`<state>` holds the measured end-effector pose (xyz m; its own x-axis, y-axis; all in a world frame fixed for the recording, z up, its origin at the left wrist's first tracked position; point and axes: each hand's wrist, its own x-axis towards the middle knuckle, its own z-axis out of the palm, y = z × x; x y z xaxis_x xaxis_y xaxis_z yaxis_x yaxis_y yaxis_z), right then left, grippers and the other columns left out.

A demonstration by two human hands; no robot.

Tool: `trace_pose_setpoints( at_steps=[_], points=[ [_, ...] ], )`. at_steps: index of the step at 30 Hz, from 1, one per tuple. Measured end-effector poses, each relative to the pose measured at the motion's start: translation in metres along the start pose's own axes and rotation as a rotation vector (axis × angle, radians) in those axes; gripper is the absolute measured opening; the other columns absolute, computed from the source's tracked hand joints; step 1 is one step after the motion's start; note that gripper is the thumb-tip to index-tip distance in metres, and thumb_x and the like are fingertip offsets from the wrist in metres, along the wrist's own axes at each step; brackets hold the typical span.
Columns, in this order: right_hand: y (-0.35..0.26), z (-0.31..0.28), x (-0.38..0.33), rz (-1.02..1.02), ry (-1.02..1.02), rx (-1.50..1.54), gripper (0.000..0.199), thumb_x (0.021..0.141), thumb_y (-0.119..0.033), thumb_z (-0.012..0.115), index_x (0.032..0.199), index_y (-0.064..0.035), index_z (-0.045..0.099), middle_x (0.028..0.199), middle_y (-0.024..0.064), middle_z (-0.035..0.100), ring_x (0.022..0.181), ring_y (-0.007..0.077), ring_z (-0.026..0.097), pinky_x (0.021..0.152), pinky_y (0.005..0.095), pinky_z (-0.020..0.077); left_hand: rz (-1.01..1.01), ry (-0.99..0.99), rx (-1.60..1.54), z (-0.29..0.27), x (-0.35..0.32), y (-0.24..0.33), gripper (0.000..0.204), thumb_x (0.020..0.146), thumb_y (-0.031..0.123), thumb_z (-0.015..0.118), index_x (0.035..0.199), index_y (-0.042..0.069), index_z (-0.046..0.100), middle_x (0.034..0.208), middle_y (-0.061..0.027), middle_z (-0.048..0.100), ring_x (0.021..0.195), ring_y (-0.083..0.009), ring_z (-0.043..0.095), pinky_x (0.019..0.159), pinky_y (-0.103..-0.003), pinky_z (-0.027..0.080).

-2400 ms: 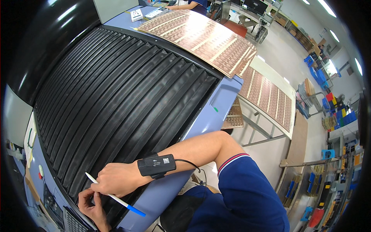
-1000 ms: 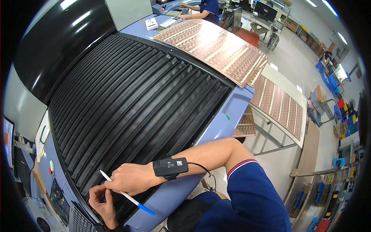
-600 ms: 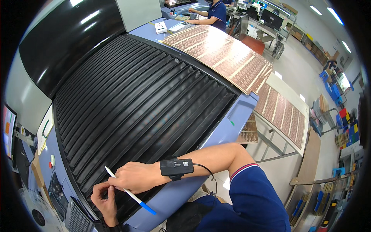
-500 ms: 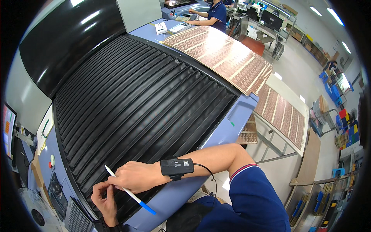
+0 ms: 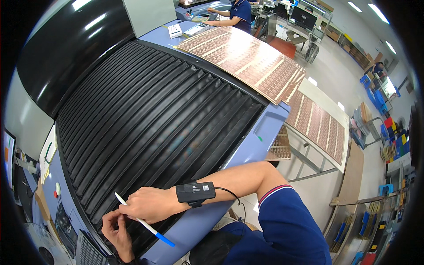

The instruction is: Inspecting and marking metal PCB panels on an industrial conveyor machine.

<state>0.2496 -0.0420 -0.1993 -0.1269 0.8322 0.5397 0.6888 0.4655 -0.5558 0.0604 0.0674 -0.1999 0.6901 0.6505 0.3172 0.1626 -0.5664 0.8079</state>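
Note:
My right hand [image 5: 148, 205] reaches in from the right, its fingers curled around a white pen [image 5: 150, 228] with a blue end. The pen lies slantwise under the palm, the blue end pointing toward me. Just left of it, my left hand [image 5: 117, 232] has its fingers bent, and its fingertips meet those of the right hand. Whatever lies between the fingertips, if anything, is too small or hidden to name. Both hands are over the near corner of a black pleated bellows cover [image 5: 154, 119] on a machine. A black box with a cable is strapped to my right wrist.
Copper-coloured patterned panels [image 5: 247, 59] lie on the machine's far right side, with another panel [image 5: 316, 123] on a stand beyond. A keyboard [image 5: 88, 251], a fan and a monitor [image 5: 9, 157] are at the left. A co-worker [image 5: 240, 15] sits at the far end.
The whole view has shifted slightly, with the scene sliding a little left. My hands keep almost the same pose, the pen still in the right one.

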Motion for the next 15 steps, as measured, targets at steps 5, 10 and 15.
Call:
trace_pose_setpoints(
  at_steps=[5,10,15],
  points=[
    [0.001,-0.001,-0.003,-0.008,0.011,0.003,0.018,0.086,-0.013,0.066,0.089,0.0010,0.055,0.068,0.0157,0.062,0.067,0.0353,0.065,0.057,0.0443,0.0510,-0.065,0.003,-0.064,0.004,0.001,0.005,0.008,0.095,0.004,0.062,0.098,-0.003,0.059,0.090,-0.0099,0.067,0.077,-0.0128,0.062,0.072,-0.026,0.051],
    [0.000,0.002,-0.001,-0.005,0.065,0.012,0.021,0.080,-0.015,0.068,0.084,0.0023,0.058,0.066,0.0184,0.064,0.067,0.0389,0.066,0.058,0.0471,0.0504,0.023,0.004,-0.018,0.001,-0.001,-0.014,0.013,0.100,0.009,0.056,0.106,-0.002,0.056,0.095,-0.0068,0.059,0.085,-0.0123,0.058,0.077,-0.025,0.048],
    [-0.004,-0.001,-0.001,0.001,0.038,0.041,0.018,0.080,-0.011,0.067,0.089,0.0025,0.058,0.068,0.0160,0.064,0.069,0.0362,0.066,0.059,0.0444,0.0510,-0.021,0.062,-0.118,-0.001,-0.001,-0.025,0.012,0.101,0.010,0.055,0.107,-0.001,0.055,0.096,-0.0069,0.060,0.082,-0.0120,0.059,0.074,-0.025,0.050]
  ],
)
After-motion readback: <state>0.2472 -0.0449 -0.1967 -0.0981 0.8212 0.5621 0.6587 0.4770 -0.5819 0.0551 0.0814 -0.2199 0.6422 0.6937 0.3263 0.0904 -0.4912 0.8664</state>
